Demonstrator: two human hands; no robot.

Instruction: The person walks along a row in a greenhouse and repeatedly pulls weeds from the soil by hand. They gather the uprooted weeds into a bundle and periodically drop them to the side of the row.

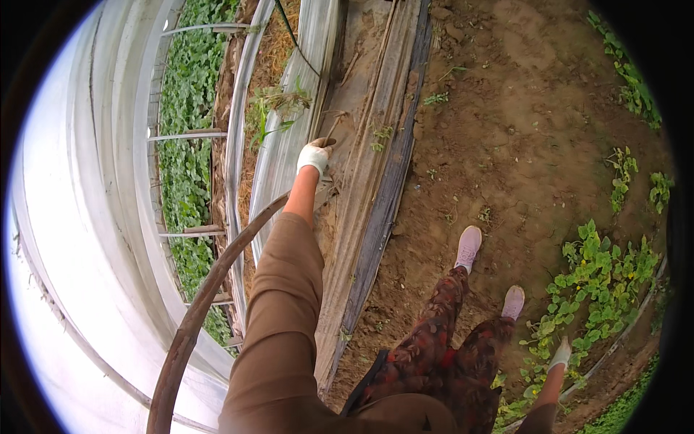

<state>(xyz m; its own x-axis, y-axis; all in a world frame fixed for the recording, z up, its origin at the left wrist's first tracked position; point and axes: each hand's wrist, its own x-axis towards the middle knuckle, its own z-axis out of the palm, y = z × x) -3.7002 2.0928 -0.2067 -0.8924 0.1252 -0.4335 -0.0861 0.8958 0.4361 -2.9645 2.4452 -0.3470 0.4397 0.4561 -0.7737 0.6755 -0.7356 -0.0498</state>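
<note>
My left hand, in a white glove with a soiled palm, reaches out over the plastic film along the greenhouse side. Its fingers look curled, but what lies inside them is hidden. Just beyond it is a clump of uprooted weeds with green blades and dry roots, apart from the hand; whether it rests on the clear film or hangs in the air is unclear. A thin dry stalk shows beside the fingers. Low at the right, my right hand, also gloved, hangs near leafy vines with yellow flowers; its grip is too small to read.
A curved brown pole rises close by my left arm. Dark film edging borders the bare soil where my pink shoes stand. Past the side opening grow dense green plants. A dark cord hangs above the film.
</note>
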